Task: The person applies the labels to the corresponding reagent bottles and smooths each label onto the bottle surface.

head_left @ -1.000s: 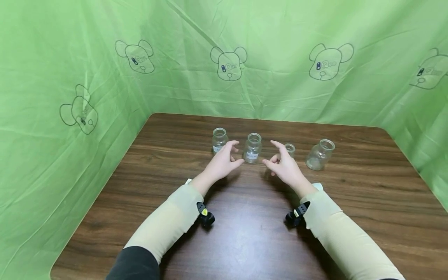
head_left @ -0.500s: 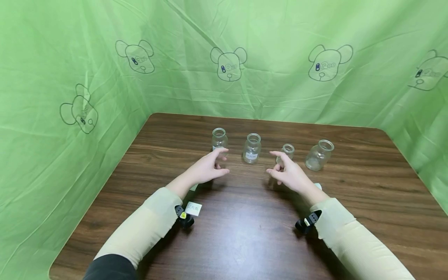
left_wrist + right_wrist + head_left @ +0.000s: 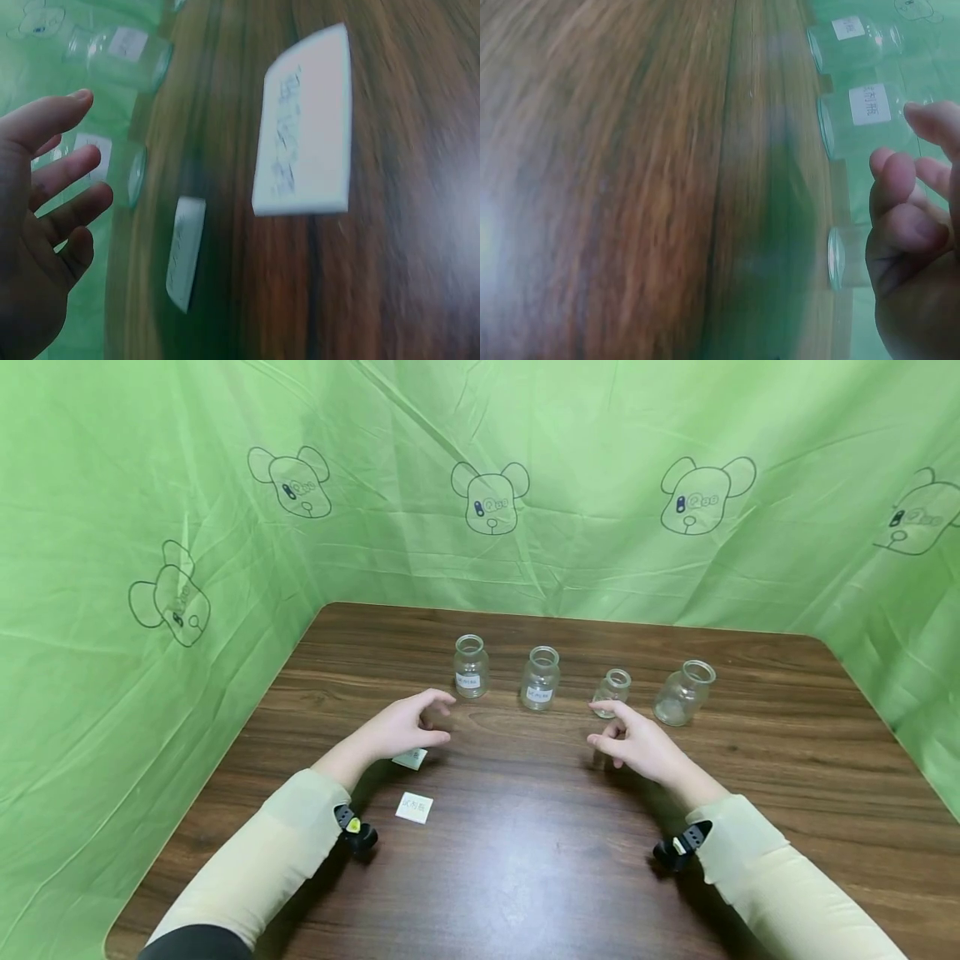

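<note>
My left hand (image 3: 401,725) hangs above the table with nothing in it, its fingers loosely bent, left of a labelled glass bottle (image 3: 471,664). Below it lie two white paper labels with handwriting: a nearer label (image 3: 414,807) and a farther label (image 3: 410,759) partly under the hand. My right hand (image 3: 641,745) is likewise bare, thumb and index apart, its index fingertip overlapping a small unlabelled glass bottle (image 3: 615,682) in the head view. A second labelled bottle (image 3: 541,675) stands between the hands. In the right wrist view its label (image 3: 870,104) shows handwriting.
A wider bottle (image 3: 682,695) without a visible label stands to the right of the small one. The four-sided wooden table (image 3: 510,860) meets a green cloth backdrop (image 3: 585,560) at its back and sides.
My left hand has drawn back leftward and toward me from the labelled bottles, uncovering the leftmost one and the paper labels. My right hand has moved right and slightly nearer.
</note>
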Motion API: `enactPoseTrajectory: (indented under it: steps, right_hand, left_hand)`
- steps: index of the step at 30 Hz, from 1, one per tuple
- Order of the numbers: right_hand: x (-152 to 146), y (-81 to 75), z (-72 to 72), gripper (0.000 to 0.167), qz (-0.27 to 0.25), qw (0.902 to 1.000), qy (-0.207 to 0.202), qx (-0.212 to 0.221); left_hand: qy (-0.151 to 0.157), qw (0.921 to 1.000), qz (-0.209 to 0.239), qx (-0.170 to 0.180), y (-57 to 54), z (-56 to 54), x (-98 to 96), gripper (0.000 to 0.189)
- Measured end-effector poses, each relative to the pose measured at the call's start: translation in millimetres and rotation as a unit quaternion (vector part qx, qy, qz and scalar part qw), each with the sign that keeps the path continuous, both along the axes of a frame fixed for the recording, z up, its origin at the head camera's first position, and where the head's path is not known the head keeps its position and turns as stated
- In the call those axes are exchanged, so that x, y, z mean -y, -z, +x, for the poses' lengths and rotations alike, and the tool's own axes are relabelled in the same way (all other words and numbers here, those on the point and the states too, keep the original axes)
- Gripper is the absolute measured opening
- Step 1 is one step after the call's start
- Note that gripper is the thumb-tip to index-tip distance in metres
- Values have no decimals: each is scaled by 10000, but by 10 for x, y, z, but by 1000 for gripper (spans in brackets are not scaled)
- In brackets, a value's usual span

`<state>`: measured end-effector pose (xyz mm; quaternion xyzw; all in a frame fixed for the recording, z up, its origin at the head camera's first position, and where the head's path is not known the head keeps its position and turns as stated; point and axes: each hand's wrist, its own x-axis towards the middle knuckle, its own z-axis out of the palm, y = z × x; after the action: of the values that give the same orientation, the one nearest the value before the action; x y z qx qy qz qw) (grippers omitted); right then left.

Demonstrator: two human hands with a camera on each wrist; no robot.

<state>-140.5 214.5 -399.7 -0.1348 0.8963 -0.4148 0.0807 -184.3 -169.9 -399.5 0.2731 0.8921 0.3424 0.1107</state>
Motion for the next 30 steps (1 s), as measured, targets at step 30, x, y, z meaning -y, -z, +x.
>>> enactPoseTrajectory:
  steps: [30]
  right_hand:
    - [-451,80,140,49,171,9990,403,116]
  left_hand:
    - [345,9947,-751,-612,317,177,460,25]
